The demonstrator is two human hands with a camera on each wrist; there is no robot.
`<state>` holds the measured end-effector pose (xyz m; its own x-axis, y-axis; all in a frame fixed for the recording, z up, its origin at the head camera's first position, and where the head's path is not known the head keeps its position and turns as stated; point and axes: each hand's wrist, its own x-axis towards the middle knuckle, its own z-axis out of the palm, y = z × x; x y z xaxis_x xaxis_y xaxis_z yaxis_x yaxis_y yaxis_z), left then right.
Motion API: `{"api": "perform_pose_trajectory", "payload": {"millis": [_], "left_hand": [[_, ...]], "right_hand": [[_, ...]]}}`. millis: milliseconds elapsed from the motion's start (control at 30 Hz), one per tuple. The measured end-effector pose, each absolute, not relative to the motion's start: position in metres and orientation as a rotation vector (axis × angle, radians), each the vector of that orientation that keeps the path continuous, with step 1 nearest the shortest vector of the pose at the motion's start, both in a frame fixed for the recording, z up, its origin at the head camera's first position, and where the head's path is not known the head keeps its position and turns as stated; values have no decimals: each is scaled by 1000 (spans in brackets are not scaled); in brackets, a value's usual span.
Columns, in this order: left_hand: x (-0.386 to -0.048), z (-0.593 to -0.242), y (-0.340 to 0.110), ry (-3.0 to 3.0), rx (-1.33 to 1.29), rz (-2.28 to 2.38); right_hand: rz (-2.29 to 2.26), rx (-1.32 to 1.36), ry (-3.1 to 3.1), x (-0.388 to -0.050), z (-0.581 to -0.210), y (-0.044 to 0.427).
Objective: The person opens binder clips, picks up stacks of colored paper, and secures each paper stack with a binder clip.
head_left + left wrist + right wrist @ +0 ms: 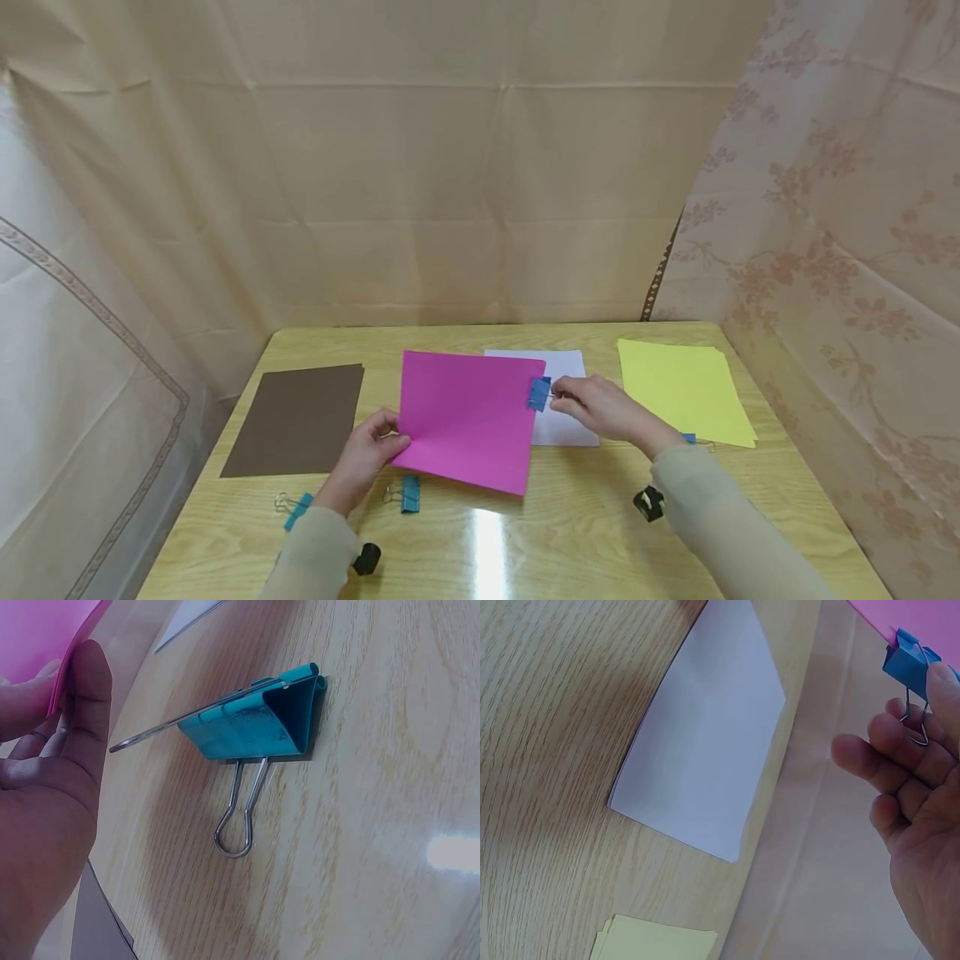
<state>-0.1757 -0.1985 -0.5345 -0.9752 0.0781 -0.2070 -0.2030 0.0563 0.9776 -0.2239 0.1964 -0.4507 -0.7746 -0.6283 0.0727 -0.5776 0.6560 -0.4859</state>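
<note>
Left hand (371, 450): thumb and fingers are pinching the near left corner of the magenta paper (465, 421). Right hand (607, 407): thumb and fingers are pinching the wire handle of the blue binder clip (539, 393). The magenta paper is hanging between the two hands, raised off the counter (435, 567) and tilting; the blue clip is sitting on its edge nearest the right hand. Whether the clip is fully gripping that edge is hard to judge, the right thumb partly covering it.

White paper (570, 417) is lying beneath and beyond the right hand, partly behind the magenta paper. Yellow paper (682, 392) is resting to the right of the right hand, a second blue clip (689, 437) partly showing at its near edge, by the sleeve. Brown paper (300, 421) is lying left of the left hand. A teal clip (410, 494) is standing just nearside of the left hand, wire handles spread; another teal clip (298, 510) is lying beside the left wrist.
</note>
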Motion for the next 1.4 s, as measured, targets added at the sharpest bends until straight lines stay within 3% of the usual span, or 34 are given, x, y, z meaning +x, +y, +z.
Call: {"api": "perform_pose_trajectory", "payload": {"millis": [767, 1400], "left_hand": [[-174, -534, -198, 2110, -50, 2033], [-172, -533, -197, 2113, -61, 2008]], "right_hand": [[-789, -1021, 2698, -223, -450, 196], [-881, -797, 2571, -218, -450, 193]]}}
